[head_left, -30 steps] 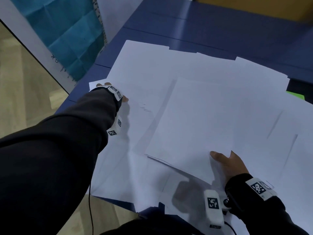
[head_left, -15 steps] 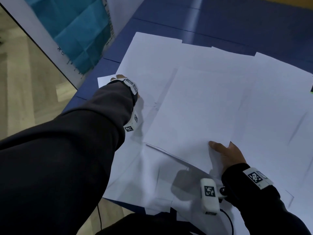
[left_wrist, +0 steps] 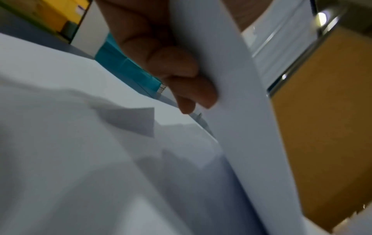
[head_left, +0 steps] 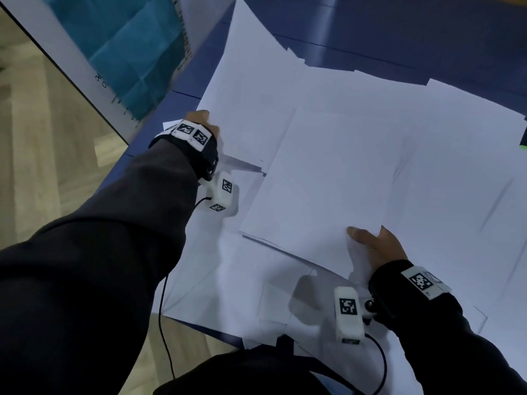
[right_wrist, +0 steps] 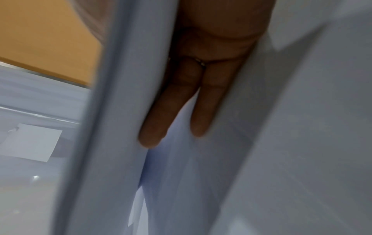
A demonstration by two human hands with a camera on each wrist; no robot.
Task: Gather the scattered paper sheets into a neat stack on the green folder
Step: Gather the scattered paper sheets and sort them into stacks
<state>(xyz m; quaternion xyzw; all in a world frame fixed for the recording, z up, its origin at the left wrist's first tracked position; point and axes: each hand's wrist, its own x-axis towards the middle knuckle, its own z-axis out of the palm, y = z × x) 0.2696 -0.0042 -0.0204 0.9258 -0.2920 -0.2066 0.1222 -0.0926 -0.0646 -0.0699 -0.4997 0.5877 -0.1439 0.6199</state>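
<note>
A far-left sheet [head_left: 251,89] is pinched at its near-left corner by the left hand [head_left: 206,124]; in the left wrist view the fingers [left_wrist: 181,79] are seen curled under the paper's edge, and the sheet's far end is bowed up off the table [head_left: 427,29], which suggests it is being lifted so that it can be carried toward the others. A small pile [head_left: 328,181] of sheets is held at its near edge by the right hand [head_left: 376,249], thumb on top and, in the right wrist view, straight fingers [right_wrist: 177,101] laid flat beneath; the grip looks chosen to keep the gathered sheets together and raised, so that the next one can be slid on or under. The rest of the loose sheets [head_left: 456,172] are spread overlapping across the blue table, several hanging over its near edge. An exact count is not possible, since edges are hidden under one another; at least seven or eight separate sheets can be made out, and the number in the held pile cannot be told. Of the green folder [head_left: 523,142], only one small bright sliver is visible at the far right edge, the remainder being covered by paper or out of view. Two hands are in use, one per grip. By judgement, gathering is at an early stage, and nothing is yet squared on the folder.
</note>
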